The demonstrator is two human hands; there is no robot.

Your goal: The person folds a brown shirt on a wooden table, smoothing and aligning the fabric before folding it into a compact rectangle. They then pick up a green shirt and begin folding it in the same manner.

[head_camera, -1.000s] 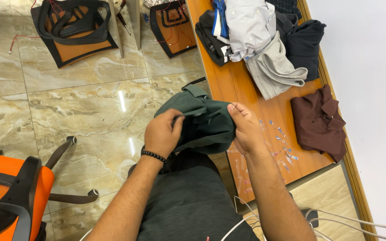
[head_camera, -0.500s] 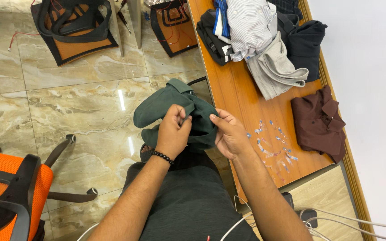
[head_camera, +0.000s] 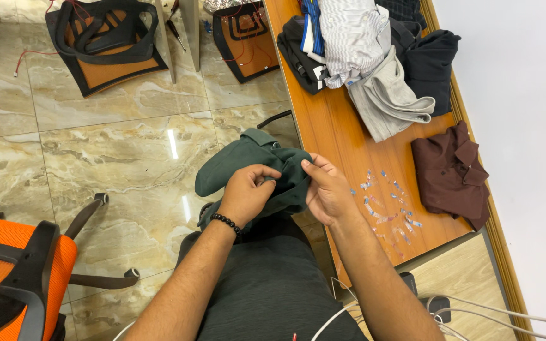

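A dark green shirt is bunched over my lap, just left of the wooden table. My left hand, with a black bead bracelet at the wrist, pinches the cloth near its middle. My right hand grips the same shirt at its right edge, close to the table's side. Both hands hold the fabric between fingers and thumb.
On the table lie a folded maroon shirt, a pile of grey, white and dark clothes, and several small scraps of tape or stickers. An orange chair stands at the lower left. Black-and-orange seat parts rest on the marble floor. Cables run at the lower right.
The green shirt has been turned and gathered tighter. My hands have shifted closer together on it, the right one moving from the table edge onto the cloth.
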